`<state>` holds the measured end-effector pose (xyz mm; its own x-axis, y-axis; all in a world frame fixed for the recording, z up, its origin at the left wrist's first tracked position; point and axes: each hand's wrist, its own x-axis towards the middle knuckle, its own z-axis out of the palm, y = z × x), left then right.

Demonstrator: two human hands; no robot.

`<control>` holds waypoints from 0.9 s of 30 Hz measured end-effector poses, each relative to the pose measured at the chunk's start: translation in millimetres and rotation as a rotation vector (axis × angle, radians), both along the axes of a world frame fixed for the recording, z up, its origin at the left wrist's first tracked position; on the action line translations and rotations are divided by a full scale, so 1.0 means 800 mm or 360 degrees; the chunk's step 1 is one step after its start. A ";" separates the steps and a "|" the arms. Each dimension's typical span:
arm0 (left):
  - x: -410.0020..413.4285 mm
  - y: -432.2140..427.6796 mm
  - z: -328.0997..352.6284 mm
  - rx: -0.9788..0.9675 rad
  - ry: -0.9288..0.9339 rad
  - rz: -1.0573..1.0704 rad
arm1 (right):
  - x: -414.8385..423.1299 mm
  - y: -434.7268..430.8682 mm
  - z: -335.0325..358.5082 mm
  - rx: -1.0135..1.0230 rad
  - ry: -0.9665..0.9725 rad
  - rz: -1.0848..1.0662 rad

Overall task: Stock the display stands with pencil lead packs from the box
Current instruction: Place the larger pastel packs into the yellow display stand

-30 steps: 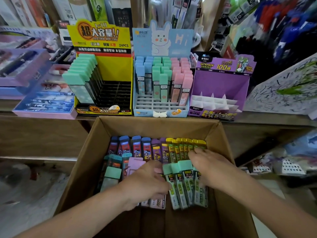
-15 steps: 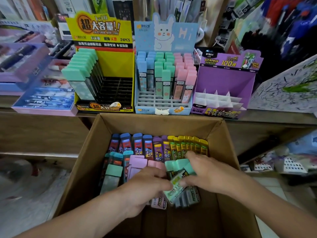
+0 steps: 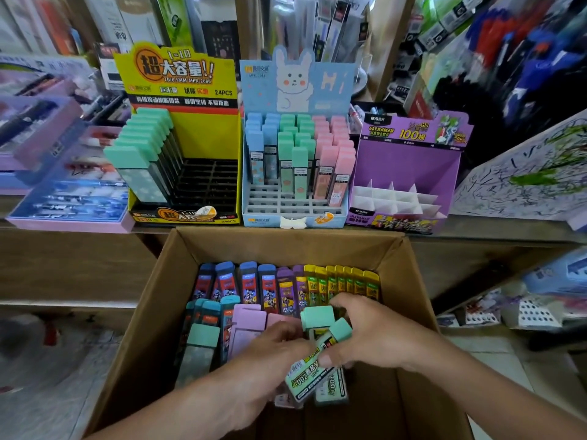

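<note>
An open cardboard box [image 3: 152, 315] holds rows of pencil lead packs: blue, purple and yellow ones [image 3: 287, 285] at the back, teal and lilac ones on the left. My right hand [image 3: 374, 335] grips a bunch of mint-capped lead packs [image 3: 317, 360] lifted and tilted above the box floor. My left hand [image 3: 270, 366] holds the same bunch from the left. Three display stands sit on the shelf behind: a yellow stand [image 3: 206, 134] partly filled, a blue bunny stand [image 3: 333, 87] mostly filled, and a purple stand [image 3: 409, 163] with bare dividers.
A pink tray of pens [image 3: 70, 201] lies left of the yellow stand. A white patterned board [image 3: 524, 176] leans at the right. Hanging stationery fills the back. The wooden shelf edge [image 3: 492, 233] runs just behind the box.
Both hands gathered the mint-capped packs lying flat in the box and lifted them together, so the bunch now tilts up between the hands.
</note>
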<state>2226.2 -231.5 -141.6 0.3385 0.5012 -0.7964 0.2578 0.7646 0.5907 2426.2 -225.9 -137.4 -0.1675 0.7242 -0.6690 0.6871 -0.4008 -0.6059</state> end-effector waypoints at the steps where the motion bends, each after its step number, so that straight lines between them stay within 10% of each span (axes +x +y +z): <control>1: 0.001 0.000 0.000 -0.0007 -0.0013 0.0007 | 0.001 0.001 -0.001 -0.0017 0.0051 -0.0041; 11: 0.009 0.003 -0.005 -0.0134 -0.0081 0.0056 | -0.002 0.002 -0.001 -0.0129 -0.0082 0.0100; 27: 0.009 0.025 0.019 -0.0315 -0.0383 0.0699 | -0.007 0.012 0.022 -0.0169 0.0904 -0.0377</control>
<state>2233.1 -211.5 -126.1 0.3156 0.4846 -0.8158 -0.2360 0.8728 0.4271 2420.9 -216.4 -119.6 -0.3612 0.7195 -0.5932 0.1547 -0.5811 -0.7990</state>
